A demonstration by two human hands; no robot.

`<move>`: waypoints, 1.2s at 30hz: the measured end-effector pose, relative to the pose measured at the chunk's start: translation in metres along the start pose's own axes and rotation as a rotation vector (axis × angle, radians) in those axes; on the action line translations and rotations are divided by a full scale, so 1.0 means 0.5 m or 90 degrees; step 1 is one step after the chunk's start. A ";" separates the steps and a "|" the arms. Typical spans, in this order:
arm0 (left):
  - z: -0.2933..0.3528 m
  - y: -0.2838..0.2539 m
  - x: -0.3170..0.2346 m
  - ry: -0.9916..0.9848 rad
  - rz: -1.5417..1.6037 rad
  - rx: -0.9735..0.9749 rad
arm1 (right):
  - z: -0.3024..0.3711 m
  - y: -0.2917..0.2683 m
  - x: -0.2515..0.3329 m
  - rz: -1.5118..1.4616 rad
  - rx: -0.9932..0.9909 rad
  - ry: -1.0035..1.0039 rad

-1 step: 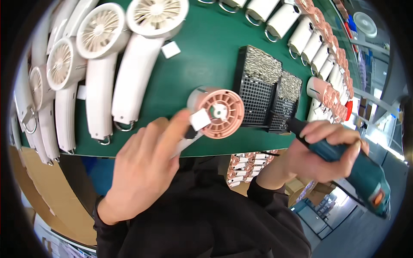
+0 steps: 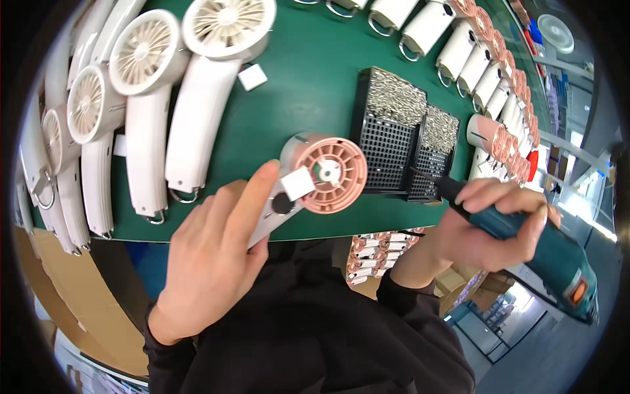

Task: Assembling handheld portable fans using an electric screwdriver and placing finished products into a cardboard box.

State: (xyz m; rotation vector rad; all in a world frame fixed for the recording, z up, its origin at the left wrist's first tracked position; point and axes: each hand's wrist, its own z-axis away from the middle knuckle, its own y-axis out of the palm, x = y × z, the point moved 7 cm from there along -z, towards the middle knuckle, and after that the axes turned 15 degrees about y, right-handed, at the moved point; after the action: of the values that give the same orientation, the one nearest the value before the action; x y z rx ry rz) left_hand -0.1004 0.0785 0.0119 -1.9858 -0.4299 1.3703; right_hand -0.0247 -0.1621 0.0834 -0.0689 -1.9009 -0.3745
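My left hand (image 2: 220,253) is wrapped round the pale handle of a handheld fan (image 2: 330,176), its index finger stretched along the handle. The fan's round pink head faces up, with ribs and a white hub. A small white square (image 2: 297,183) covers part of the head's edge, beside a black round button (image 2: 283,203). At the right, my right hand (image 2: 493,226) grips a teal electric screwdriver (image 2: 554,262). Its thin bit points left, over the smaller of two black gridded screw trays (image 2: 387,154); whether it touches a screw I cannot tell.
White handheld fans (image 2: 200,125) stand in a row along the left of the green table (image 2: 295,98). More white fans with pink heads (image 2: 456,56) line the right side. A loose white square (image 2: 252,77) lies near the left fans. Silver screws (image 2: 394,95) fill the trays' far ends.
The fan and my left hand have shifted slightly left, and the index fingertip has moved off the white square, baring the black button. My right hand with the screwdriver has barely moved.
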 end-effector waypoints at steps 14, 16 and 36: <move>-0.012 0.007 -0.004 -0.015 -0.001 0.042 | 0.008 -0.019 -0.024 0.065 0.010 0.039; -0.010 0.007 -0.004 -0.018 0.013 0.030 | 0.008 -0.020 -0.024 0.058 0.008 0.042; -0.004 -0.001 -0.006 -0.020 0.023 0.072 | 0.010 -0.011 -0.023 0.027 -0.017 0.031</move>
State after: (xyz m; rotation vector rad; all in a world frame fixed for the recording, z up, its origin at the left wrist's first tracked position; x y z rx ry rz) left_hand -0.0999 0.0762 0.0147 -1.8911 -0.3255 1.4175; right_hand -0.0262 -0.1645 0.0701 -0.1171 -1.8436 -0.3689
